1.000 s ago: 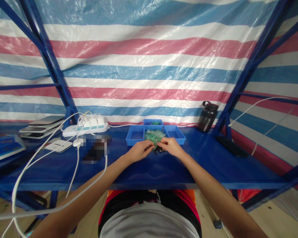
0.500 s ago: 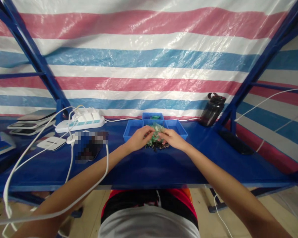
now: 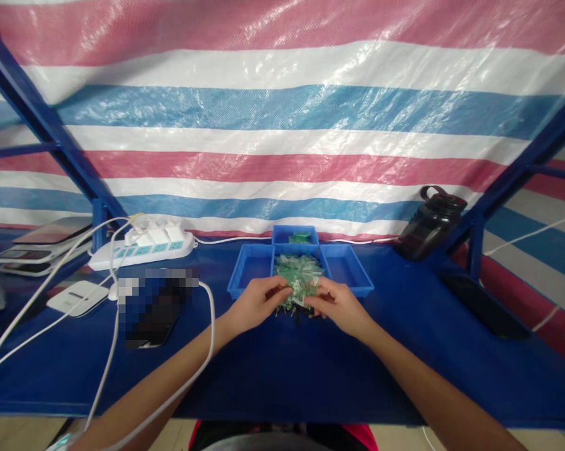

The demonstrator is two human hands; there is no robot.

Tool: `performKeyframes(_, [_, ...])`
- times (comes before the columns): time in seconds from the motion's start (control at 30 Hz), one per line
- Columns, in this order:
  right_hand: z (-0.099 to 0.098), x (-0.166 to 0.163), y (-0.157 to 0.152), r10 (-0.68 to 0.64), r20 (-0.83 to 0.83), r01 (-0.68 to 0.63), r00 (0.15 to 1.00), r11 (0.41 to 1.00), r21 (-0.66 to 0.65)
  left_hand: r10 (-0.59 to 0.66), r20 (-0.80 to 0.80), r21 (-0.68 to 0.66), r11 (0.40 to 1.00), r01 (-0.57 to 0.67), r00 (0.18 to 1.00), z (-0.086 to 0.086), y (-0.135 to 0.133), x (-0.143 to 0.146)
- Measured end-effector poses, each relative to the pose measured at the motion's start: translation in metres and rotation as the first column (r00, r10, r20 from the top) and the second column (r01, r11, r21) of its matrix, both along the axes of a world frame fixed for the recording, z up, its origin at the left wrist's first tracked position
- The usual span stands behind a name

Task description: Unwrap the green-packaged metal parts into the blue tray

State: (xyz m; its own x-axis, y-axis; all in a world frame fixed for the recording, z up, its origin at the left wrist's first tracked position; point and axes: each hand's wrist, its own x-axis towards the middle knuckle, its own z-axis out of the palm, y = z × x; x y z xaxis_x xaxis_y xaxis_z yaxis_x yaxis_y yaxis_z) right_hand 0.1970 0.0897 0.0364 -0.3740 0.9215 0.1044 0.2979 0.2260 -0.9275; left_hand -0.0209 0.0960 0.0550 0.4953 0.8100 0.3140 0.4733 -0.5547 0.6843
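Head view: left hand (image 3: 257, 304) and right hand (image 3: 339, 307) meet fingertip to fingertip, each pinching green parts (image 3: 299, 275) at the near edge of the heap in the blue tray (image 3: 252, 266). They sit low over the table (image 3: 282, 376), probably so loose pieces drop close.

This is looking like a makeshift small-parts assembly booth in a workshop. A red, white and blue striped plastic tarpaulin (image 3: 282, 106) is hanging as the back wall. Blue-painted steel rack posts (image 3: 38, 119) are framing the bay over a blue bench top (image 3: 287, 369). Shallow blue plastic sorting trays (image 3: 252, 269) are sitting at its back, holding small green circuit-board pieces (image 3: 299, 272). A white multi-socket power strip (image 3: 141, 248) is carrying plugs and white cables (image 3: 113, 351), and flat digital weighing scales (image 3: 38, 241) are lying stacked at the left.
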Motion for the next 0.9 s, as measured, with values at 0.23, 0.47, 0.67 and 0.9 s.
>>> performKeyframes(0.23, [0.002,0.004,0.000,-0.062,-0.009,0.062,0.998,0.998,-0.007,-0.050,0.002,0.035,0.998,0.050,0.999,-0.001,0.000,0.001])
performKeyframes(0.47, [0.002,0.006,-0.001,-0.014,0.053,0.011,0.999,0.999,0.051,-0.030,0.027,0.067,0.997,0.028,0.999,-0.003,-0.004,0.002])
performKeyframes(0.67, [-0.005,0.007,0.001,-0.012,0.100,0.002,0.995,0.995,0.096,-0.063,0.015,0.066,0.996,0.061,0.998,-0.014,-0.005,0.001])
performKeyframes(0.9, [-0.007,0.008,0.002,-0.027,0.117,0.005,0.993,0.983,0.185,-0.025,-0.128,0.149,0.988,0.044,0.991,-0.013,-0.005,-0.001])
